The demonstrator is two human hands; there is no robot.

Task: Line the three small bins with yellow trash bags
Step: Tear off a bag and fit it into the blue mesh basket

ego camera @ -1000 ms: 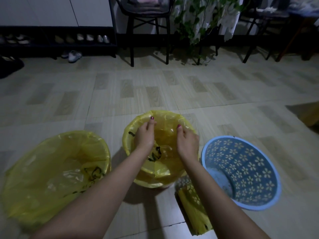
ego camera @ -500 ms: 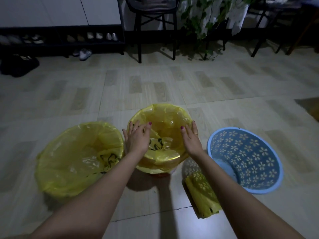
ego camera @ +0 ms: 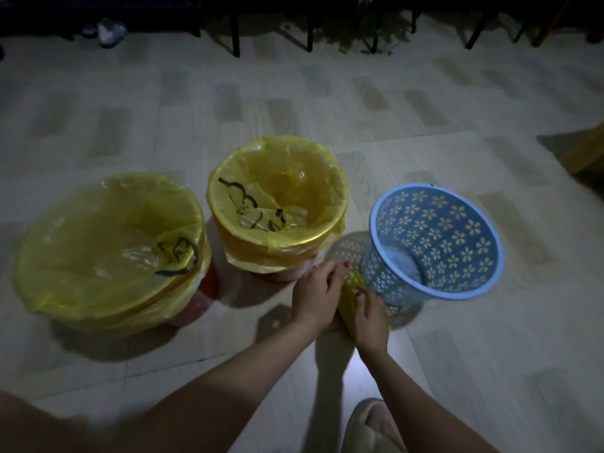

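Note:
Three small bins stand in a row on the tiled floor. Yellow bags line the left bin (ego camera: 108, 253) and the middle bin (ego camera: 277, 204), each bag folded over its rim. The right bin (ego camera: 438, 240) is blue with flower-shaped holes and has no bag in it. A folded stack of yellow bags (ego camera: 349, 292) lies on the floor in front of the blue bin. My left hand (ego camera: 315, 291) and my right hand (ego camera: 371, 313) both rest on this stack, fingers curled around it, and they cover most of it.
A slippered foot (ego camera: 372, 426) shows at the bottom edge. Chair legs (ego camera: 235, 31), plant stems and shoes (ego camera: 109, 31) line the far wall. A yellowish object (ego camera: 588, 152) sits at the right edge.
Both hands left the middle bin's rim and came down to the folded bag stack by the blue bin. The view tilted downward.

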